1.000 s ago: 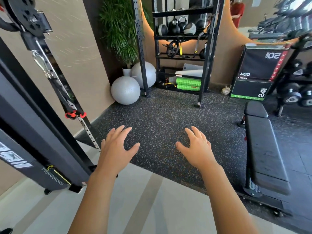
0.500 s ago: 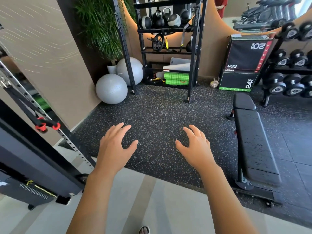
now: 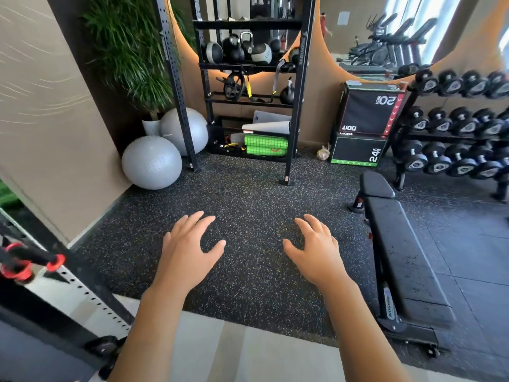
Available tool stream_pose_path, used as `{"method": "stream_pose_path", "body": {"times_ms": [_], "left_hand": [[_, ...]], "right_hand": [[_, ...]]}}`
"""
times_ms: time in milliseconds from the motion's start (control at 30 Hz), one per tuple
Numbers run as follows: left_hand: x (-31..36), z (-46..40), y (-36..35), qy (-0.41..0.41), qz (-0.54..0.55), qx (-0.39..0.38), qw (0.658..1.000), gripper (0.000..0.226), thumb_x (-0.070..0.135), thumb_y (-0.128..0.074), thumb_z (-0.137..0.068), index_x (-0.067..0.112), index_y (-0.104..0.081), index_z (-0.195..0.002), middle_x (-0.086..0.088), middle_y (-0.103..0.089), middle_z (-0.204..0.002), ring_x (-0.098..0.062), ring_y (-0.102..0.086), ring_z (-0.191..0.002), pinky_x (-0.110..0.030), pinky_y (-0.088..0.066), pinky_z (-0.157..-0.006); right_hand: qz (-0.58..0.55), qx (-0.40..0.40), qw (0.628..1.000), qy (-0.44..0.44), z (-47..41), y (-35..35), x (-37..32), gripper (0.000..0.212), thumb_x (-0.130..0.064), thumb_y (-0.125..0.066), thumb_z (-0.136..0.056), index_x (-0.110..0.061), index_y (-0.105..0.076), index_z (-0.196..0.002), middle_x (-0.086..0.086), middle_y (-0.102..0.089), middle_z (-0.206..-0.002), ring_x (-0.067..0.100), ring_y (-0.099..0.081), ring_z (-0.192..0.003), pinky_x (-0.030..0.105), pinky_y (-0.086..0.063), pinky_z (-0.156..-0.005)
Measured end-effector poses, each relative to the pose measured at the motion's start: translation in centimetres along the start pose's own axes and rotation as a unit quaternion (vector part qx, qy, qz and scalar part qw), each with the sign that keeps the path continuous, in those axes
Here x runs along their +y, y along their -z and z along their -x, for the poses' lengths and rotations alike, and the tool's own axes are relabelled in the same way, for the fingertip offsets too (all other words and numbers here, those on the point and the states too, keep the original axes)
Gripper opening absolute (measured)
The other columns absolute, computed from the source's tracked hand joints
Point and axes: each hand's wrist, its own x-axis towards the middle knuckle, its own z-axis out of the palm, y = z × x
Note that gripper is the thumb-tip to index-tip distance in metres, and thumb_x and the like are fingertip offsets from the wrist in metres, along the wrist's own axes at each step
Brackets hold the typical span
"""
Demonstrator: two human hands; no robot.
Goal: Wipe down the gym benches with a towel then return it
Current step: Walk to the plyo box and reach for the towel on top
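Both hands are out in front with the fingers spread apart, and they hold nothing. The left hand (image 3: pixel 190 249) and the right hand (image 3: pixel 316 249) float over the speckled floor (image 3: pixel 248 194), a little way from each other. No towel shows anywhere in this view, so I cannot tell where it is. The bench (image 3: pixel 399 244) sits on the right side, long and black, with its small head pad near the dumbbell rack (image 3: pixel 454 128). It is near the right hand but not touching it. The first thing that could go wrong is easy to guess: with no towel in either hand, the bench cannot get wiped at all, so the person may have to go and look for one. Another worry is feet. The bench has low legs and little wheels close to the floor, and a step to the right could bump a toe on them. On the left a black machine frame (image 3: pixel 68 285) with a red clip (image 3: pixel 19 267) sticks out, and a swing of the left arm could knock it. The grey balls (image 3: pixel 151 162) by the shelf rack (image 3: pixel 248 78) could roll if kicked. There may be more benches too, but only one shows here, so one could get missed
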Motion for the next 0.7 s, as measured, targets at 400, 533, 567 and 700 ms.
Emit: {"method": "stream_pose_path", "body": {"times_ms": [400,533,567,700], "left_hand": [[-3.8,-7.5,-1.6,-0.037,0.003,-0.030,0.999,0.062,0.058,-0.056,-0.095,0.036,-0.044,-0.152,0.011,-0.032,-0.165,-0.018,-0.021,-0.155,-0.057,-0.026,-0.123],[-2.5,-10.5,-3.2,-0.051,0.010,-0.043,0.998,0.062,0.057,-0.056,-0.095,0.036,-0.043,-0.152,0.012,-0.031,-0.165,-0.017,-0.020,-0.155,-0.058,-0.025,-0.123],[-2.0,-11.2,-3.7,-0.053,0.010,-0.045,0.997,0.062,0.058,-0.055,-0.095,0.036,-0.042,-0.152,0.012,-0.031,-0.165,-0.017,-0.020,-0.155,-0.058,-0.025,-0.124],[0.5,-14.7,-6.0,-0.063,0.005,-0.051,0.997,0.063,0.059,-0.053,-0.096,0.037,-0.041,-0.153,0.012,-0.029,-0.165,-0.017,-0.019,-0.156,-0.057,-0.024,-0.124]], "right_hand": [[0.025,0.000,0.999,-0.026,-5.5,-3.0,-2.2,0.072,-0.062,-0.048,-0.095,-0.028,-0.036,-0.156,-0.004,-0.027,-0.165,0.020,-0.020,-0.153,0.053,-0.024,-0.121],[0.029,0.004,0.999,-0.036,-7.6,-2.9,-0.8,0.071,-0.062,-0.048,-0.095,-0.027,-0.037,-0.156,-0.005,-0.028,-0.165,0.020,-0.021,-0.152,0.052,-0.025,-0.121],[0.030,0.003,0.999,-0.040,-8.2,-2.8,-0.1,0.071,-0.062,-0.048,-0.095,-0.027,-0.037,-0.156,-0.005,-0.028,-0.165,0.020,-0.021,-0.152,0.052,-0.025,-0.121],[0.026,0.010,0.998,-0.052,-11.2,-2.0,3.2,0.070,-0.062,-0.049,-0.095,-0.028,-0.037,-0.156,-0.004,-0.028,-0.165,0.020,-0.021,-0.152,0.052,-0.025,-0.121]]}}
